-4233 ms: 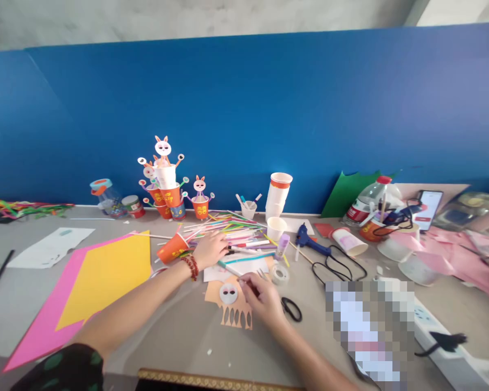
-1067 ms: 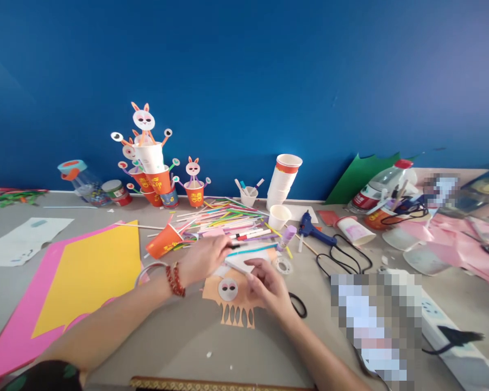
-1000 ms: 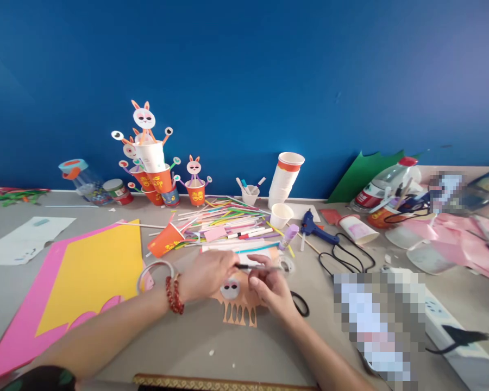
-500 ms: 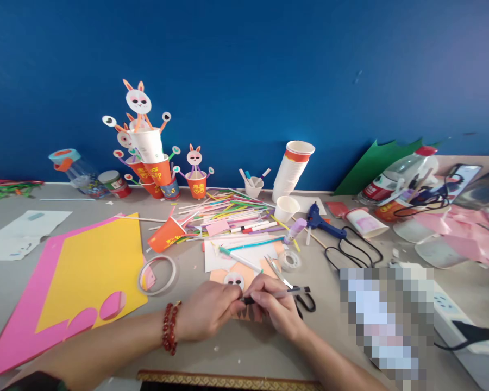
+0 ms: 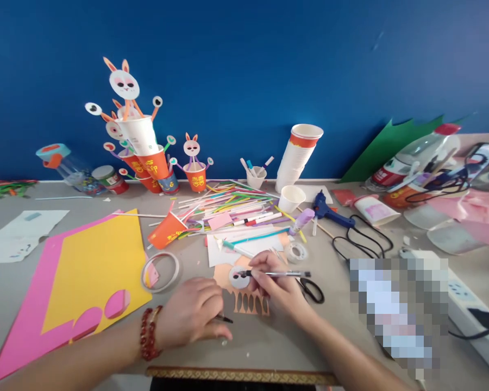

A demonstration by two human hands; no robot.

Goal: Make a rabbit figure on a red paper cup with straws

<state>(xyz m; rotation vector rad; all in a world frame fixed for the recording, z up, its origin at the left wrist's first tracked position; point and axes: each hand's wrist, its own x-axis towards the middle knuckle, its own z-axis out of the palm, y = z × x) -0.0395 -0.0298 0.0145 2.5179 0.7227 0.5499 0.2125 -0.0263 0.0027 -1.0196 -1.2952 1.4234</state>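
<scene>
My right hand (image 5: 277, 285) grips a gel pen (image 5: 289, 273), its tip over a small white paper disc (image 5: 239, 283) with two dark eyes and pink patches. The disc lies on peach paper (image 5: 221, 275) with a row of leaf-shaped cut-outs along its near edge. Left of it, my left hand (image 5: 193, 310), with a red bead bracelet at the wrist, is closed on a black pen cap (image 5: 227, 319). Black-handled scissors (image 5: 315, 291) lie partly hidden behind my right hand.
Tape rolls (image 5: 160, 272), a glue stick (image 5: 303, 220), loose straws and markers lie beyond my hands. Yellow card (image 5: 93, 260) is at left. Rabbit-faced paper cups (image 5: 196, 177) and a cup stack (image 5: 295, 157) stand at the back. A blue glue gun (image 5: 330, 213) and power strip (image 5: 468, 309) are at right.
My hands have moved apart, and the pen is uncapped. The cap has gone left with my left hand; my right hand has brought the pen tip up to the disc.
</scene>
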